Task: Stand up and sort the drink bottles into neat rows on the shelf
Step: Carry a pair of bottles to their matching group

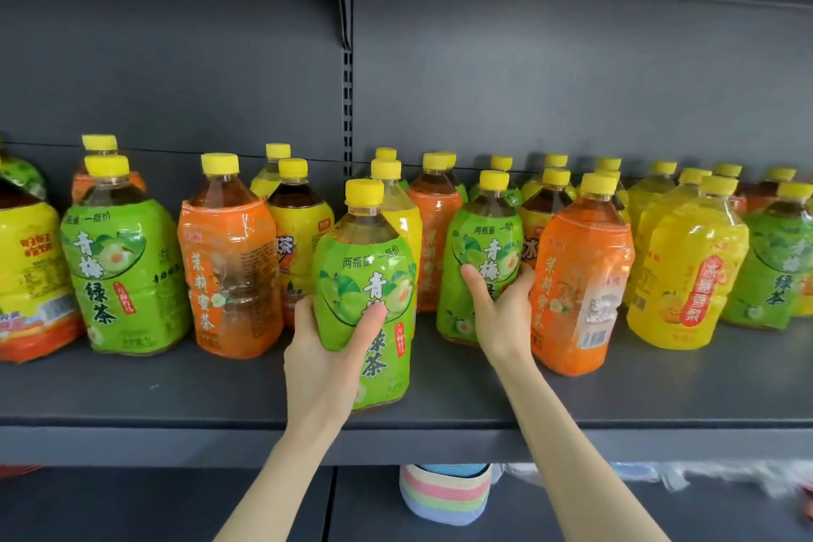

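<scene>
Several yellow-capped drink bottles with green, orange and yellow labels stand in loose order on a dark grey shelf [132, 392]. My left hand [327, 348] grips a green-label bottle [365, 277] near the shelf's front edge, thumb across its label. My right hand [497, 312] wraps around a second green-label bottle [479, 251] further back. An orange-label bottle [580, 277] stands right beside that hand. At the left stand another green-label bottle [119, 264] and an orange-label bottle [228, 273].
Yellow-label bottles [686, 273] crowd the right side, with more rows behind. A slotted upright post [347, 101] divides the back panel. The shelf above overhangs at the top. Below the shelf sits a striped pastel object [444, 497].
</scene>
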`<control>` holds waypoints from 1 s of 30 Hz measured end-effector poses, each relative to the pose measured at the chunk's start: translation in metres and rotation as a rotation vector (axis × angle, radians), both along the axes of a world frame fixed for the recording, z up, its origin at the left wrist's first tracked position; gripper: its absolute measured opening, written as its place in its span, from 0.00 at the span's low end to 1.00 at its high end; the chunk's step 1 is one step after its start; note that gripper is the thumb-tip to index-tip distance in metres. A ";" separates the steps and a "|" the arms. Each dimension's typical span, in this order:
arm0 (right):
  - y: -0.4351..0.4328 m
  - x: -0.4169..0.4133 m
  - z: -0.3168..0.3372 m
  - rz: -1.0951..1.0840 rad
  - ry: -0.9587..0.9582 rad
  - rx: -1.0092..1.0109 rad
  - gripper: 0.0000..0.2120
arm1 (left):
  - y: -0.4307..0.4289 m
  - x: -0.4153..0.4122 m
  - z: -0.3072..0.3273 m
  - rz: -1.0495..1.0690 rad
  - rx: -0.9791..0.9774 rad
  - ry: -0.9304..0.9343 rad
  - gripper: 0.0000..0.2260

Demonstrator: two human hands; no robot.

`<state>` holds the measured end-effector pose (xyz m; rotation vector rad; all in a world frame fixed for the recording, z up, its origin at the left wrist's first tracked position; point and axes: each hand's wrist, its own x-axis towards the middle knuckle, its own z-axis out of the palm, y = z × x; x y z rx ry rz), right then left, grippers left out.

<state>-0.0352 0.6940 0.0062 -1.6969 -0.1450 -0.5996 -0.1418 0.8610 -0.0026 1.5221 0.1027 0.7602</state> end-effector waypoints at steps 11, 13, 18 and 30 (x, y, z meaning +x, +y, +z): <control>0.004 0.030 0.001 0.211 0.148 -0.065 0.35 | -0.012 0.006 -0.004 -0.025 0.065 0.001 0.27; 0.004 0.029 0.003 0.167 0.151 -0.116 0.36 | -0.012 0.006 -0.003 -0.032 0.073 -0.006 0.31; 0.000 -0.001 0.004 0.165 0.024 -0.067 0.35 | -0.017 0.002 -0.002 -0.100 0.127 0.006 0.26; -0.028 -0.061 0.000 0.495 0.012 0.046 0.34 | -0.056 0.013 0.000 0.057 0.397 -0.063 0.30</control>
